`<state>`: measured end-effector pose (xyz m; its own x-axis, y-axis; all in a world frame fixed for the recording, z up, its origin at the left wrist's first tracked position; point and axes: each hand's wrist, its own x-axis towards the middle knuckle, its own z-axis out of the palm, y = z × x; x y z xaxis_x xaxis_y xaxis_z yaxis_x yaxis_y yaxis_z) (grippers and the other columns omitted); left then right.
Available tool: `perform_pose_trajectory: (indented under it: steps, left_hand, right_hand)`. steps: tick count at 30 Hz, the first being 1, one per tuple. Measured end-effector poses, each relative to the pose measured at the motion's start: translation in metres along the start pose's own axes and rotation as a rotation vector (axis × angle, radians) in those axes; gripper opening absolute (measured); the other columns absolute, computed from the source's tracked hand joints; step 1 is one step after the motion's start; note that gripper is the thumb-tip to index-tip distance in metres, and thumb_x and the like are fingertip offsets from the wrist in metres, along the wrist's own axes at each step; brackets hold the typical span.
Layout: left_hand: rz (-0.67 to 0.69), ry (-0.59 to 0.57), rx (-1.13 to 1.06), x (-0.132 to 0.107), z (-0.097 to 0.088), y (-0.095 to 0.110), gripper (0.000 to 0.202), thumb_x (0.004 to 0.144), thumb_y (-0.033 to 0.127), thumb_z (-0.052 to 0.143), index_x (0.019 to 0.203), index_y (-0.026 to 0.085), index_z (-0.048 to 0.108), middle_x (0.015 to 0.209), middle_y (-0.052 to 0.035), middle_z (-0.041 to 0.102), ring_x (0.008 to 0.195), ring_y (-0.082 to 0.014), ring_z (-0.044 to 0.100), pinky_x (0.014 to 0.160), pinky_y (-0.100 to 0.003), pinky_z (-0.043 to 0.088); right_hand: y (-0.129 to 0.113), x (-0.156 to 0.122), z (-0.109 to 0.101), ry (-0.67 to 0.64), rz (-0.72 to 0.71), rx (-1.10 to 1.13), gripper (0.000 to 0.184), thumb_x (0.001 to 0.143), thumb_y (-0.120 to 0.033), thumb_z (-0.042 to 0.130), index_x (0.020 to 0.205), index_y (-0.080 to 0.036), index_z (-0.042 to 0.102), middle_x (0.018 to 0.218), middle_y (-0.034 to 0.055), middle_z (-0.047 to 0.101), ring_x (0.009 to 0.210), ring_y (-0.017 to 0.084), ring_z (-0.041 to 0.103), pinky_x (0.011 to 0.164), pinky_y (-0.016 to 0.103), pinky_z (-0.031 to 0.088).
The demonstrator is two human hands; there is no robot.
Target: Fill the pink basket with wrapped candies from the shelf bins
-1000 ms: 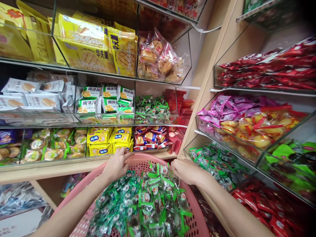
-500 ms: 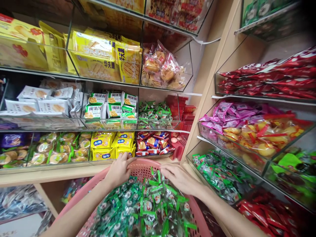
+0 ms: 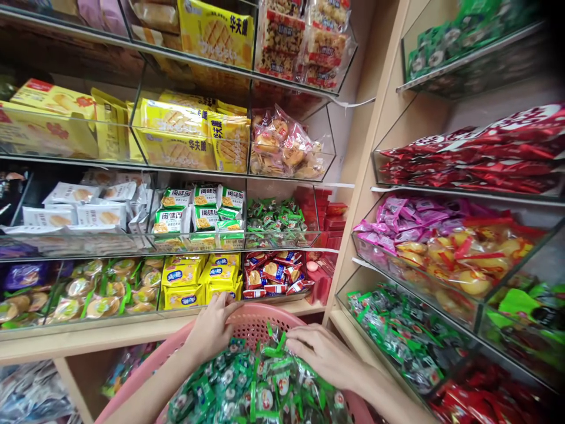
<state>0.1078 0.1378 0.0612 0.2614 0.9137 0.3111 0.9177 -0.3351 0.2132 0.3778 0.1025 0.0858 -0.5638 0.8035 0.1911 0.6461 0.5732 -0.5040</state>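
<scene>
A round pink plastic basket (image 3: 260,315) with a perforated wall stands below the lowest shelf edge. On its left side lie small dark-green wrapped sweets (image 3: 207,386); on its right are clear packets with bright green ends (image 3: 282,386). My left hand (image 3: 210,330) grips the far rim, fingers over the edge and thumb on the inner side. My right hand (image 3: 315,350) rests on the green-ended packets just inside the rim at the right. Its fingers are stretched out and slightly bent, pointing left, and their tips touch the packets.
Clear bins of snacks fill the shelves ahead: yellow biscuit packs (image 3: 183,274), red-and-blue packets (image 3: 276,271) and white packs (image 3: 101,215). Right of a wooden upright (image 3: 353,229), angled bins hold green packets (image 3: 392,330) and pink packets (image 3: 406,218). Bagged goods (image 3: 33,388) lie low left.
The view has tilted upward, so shelves and basket sit lower in the picture. My right hand has shifted slightly inward from the rim over the packets. My left hand stays on the rim.
</scene>
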Motion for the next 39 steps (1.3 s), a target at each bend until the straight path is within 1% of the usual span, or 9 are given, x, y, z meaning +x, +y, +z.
perform_pose_trajectory:
  steps: [6, 11, 14, 17, 19, 23, 28, 32, 39]
  left_hand:
    - [-0.013, 0.0, 0.001, -0.001, -0.001, 0.001, 0.059, 0.068, 0.009, 0.039, 0.122, 0.024, 0.056, 0.106, -0.0075, 0.049, 0.104, -0.023, 0.046, 0.089, -0.036, 0.041]
    - [-0.03, -0.022, 0.003, 0.001, 0.0, 0.001, 0.059, 0.068, 0.009, 0.04, 0.123, 0.024, 0.056, 0.107, -0.008, 0.049, 0.105, -0.0236, 0.045, 0.088, -0.036, 0.042]
    - [-0.035, -0.041, 0.0, 0.003, 0.002, 0.001, 0.058, 0.069, 0.01, 0.041, 0.123, 0.024, 0.055, 0.108, -0.0079, 0.049, 0.106, -0.0234, 0.045, 0.089, -0.036, 0.041]
    - [-0.04, -0.031, 0.003, 0.004, 0.004, 0.001, 0.057, 0.07, 0.011, 0.04, 0.123, 0.025, 0.056, 0.11, -0.0082, 0.049, 0.106, -0.0239, 0.044, 0.089, -0.037, 0.041]
    - [-0.035, -0.02, -0.001, 0.003, 0.006, 0.0, 0.057, 0.07, 0.011, 0.041, 0.123, 0.026, 0.055, 0.111, -0.0082, 0.048, 0.108, -0.0239, 0.044, 0.089, -0.037, 0.041]
    - [-0.026, -0.004, -0.007, 0.0, 0.007, -0.003, 0.059, 0.069, 0.009, 0.041, 0.124, 0.028, 0.054, 0.115, -0.0081, 0.047, 0.111, -0.024, 0.043, 0.089, -0.036, 0.041]
    - [-0.042, -0.014, -0.015, -0.001, 0.006, -0.006, 0.059, 0.069, 0.009, 0.042, 0.124, 0.028, 0.053, 0.113, -0.0077, 0.048, 0.111, -0.0245, 0.043, 0.09, -0.037, 0.041]
    - [-0.042, -0.02, -0.018, 0.001, 0.006, -0.006, 0.057, 0.07, 0.01, 0.042, 0.123, 0.028, 0.054, 0.115, -0.0081, 0.047, 0.113, -0.0247, 0.043, 0.091, -0.038, 0.04]
    - [-0.031, -0.015, -0.017, 0.0, 0.006, -0.005, 0.058, 0.07, 0.011, 0.042, 0.124, 0.028, 0.054, 0.113, -0.0073, 0.048, 0.11, -0.0232, 0.044, 0.091, -0.036, 0.041]
  right_hand:
    - [-0.005, -0.002, -0.004, 0.065, -0.02, 0.039, 0.041, 0.094, -0.048, 0.036, 0.097, -0.024, 0.069, 0.1, 0.0032, 0.069, 0.096, 0.021, 0.06, 0.087, 0.032, 0.04]
    - [-0.01, 0.006, -0.024, 0.295, -0.033, 0.048, 0.036, 0.092, -0.046, 0.04, 0.099, -0.023, 0.067, 0.102, 0.0049, 0.068, 0.095, 0.021, 0.06, 0.085, 0.033, 0.043]
    - [-0.013, 0.035, -0.046, 0.485, -0.079, 0.016, 0.03, 0.091, -0.042, 0.042, 0.097, -0.022, 0.064, 0.098, 0.0055, 0.068, 0.091, 0.02, 0.061, 0.082, 0.033, 0.044]
    - [-0.025, 0.085, -0.072, 0.636, -0.143, -0.046, 0.02, 0.087, -0.034, 0.049, 0.097, -0.021, 0.06, 0.092, 0.0043, 0.067, 0.087, 0.019, 0.061, 0.08, 0.032, 0.045]
    - [-0.037, 0.123, -0.088, 0.681, -0.115, -0.113, 0.015, 0.084, -0.03, 0.051, 0.095, -0.021, 0.057, 0.089, 0.0038, 0.067, 0.085, 0.019, 0.061, 0.077, 0.031, 0.046]
    - [-0.066, 0.185, -0.106, 0.617, 0.114, -0.257, 0.021, 0.081, -0.028, 0.054, 0.1, -0.02, 0.053, 0.094, 0.0071, 0.067, 0.089, 0.023, 0.062, 0.072, 0.033, 0.046]
    - [-0.085, 0.225, -0.1, 0.49, 0.36, -0.306, 0.044, 0.079, -0.039, 0.06, 0.114, -0.016, 0.047, 0.112, 0.0183, 0.062, 0.103, 0.029, 0.059, 0.079, 0.037, 0.046]
    - [-0.083, 0.237, -0.094, 0.448, 0.386, -0.323, 0.055, 0.073, -0.045, 0.066, 0.114, -0.014, 0.049, 0.117, 0.0208, 0.059, 0.108, 0.03, 0.058, 0.082, 0.038, 0.046]
    - [-0.075, 0.229, -0.093, 0.49, 0.375, -0.252, 0.045, 0.071, -0.044, 0.062, 0.106, -0.016, 0.054, 0.113, 0.0175, 0.062, 0.102, 0.031, 0.06, 0.077, 0.037, 0.047]
